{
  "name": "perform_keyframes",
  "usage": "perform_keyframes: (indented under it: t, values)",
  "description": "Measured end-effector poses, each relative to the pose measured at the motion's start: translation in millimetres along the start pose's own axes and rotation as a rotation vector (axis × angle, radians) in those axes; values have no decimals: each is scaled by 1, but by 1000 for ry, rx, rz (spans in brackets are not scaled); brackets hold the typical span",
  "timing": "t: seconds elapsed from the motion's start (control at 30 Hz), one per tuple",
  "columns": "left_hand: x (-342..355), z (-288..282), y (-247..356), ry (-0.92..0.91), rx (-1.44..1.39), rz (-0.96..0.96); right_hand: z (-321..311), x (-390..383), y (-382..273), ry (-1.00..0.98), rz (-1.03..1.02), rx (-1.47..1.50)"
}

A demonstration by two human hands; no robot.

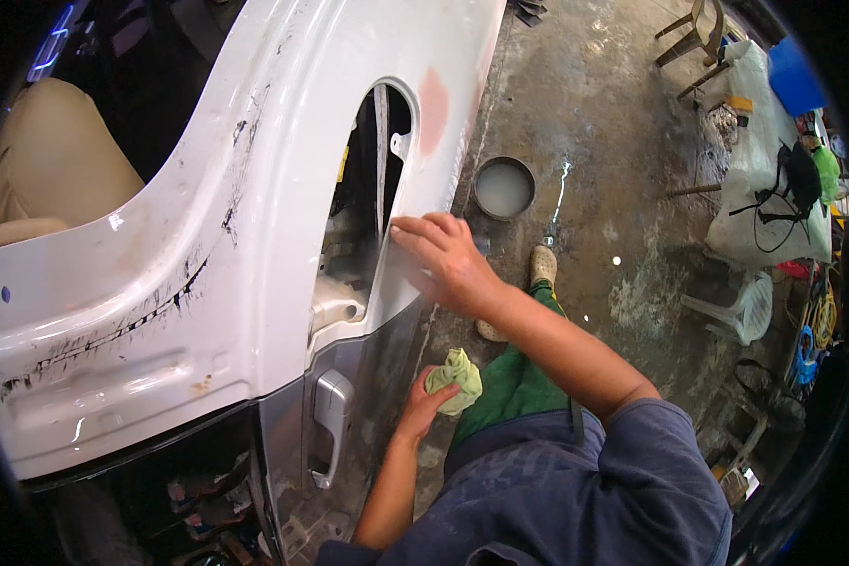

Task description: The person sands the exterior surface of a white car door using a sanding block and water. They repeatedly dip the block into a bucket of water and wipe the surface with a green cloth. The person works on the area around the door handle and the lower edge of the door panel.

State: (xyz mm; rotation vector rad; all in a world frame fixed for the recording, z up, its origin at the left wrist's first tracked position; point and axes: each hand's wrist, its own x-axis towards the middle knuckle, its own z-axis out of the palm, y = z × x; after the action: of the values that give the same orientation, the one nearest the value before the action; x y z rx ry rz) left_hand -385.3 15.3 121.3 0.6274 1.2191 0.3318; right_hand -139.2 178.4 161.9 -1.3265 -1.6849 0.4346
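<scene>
White car body panel [160, 283] fills the left and centre of the view, curving from the far edge down toward the near left, with black scuff marks along its lower run and a pinkish filler patch [433, 108] at its far right edge. An arched opening [368, 189] is cut into the panel, showing dark inner structure behind it. Right hand [443, 259] lies flat and open on the panel's right edge, just beside that opening, fingers spread and pointing left, palm pressed to the surface; whether anything sits under the palm cannot be told. Left hand [423, 407] is lower and nearer, closed around a crumpled green cloth [455, 379], held close to the grey door section [349, 443] but apparently apart from it. A silver door handle [330, 424] sits on that grey section, left of the left hand. The person wears a blue shirt and green trousers, with one beige shoe [542, 265] visible on the stained concrete floor [613, 141]. A round container of pale liquid [504, 188] stands on the floor just beyond the right hand. Far right holds a white plastic chair [747, 309], bags and assorted clutter, too small to identify further.
</scene>
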Motion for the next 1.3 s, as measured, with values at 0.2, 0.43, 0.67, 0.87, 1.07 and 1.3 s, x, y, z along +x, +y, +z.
perform_keyframes:
  t: [0.2,0.43,0.67,0.87,1.07,1.3]
  values:
    - [-1,2,1,22,66,24,2,10,13,114,48,-14]
    - [0,6,-3,9,51,44,-11,23,19,122,30,-36]
    - [0,10,0,12,72,35,-5,17,23,82,-10,8]
    - [0,13,0,30,83,38,12,-9,-5,21,-3,-3]
    - [-4,13,1,26,105,47,-1,14,13,96,61,-34]
    - [-4,18,7,3,161,63,-10,22,24,68,-2,-45]
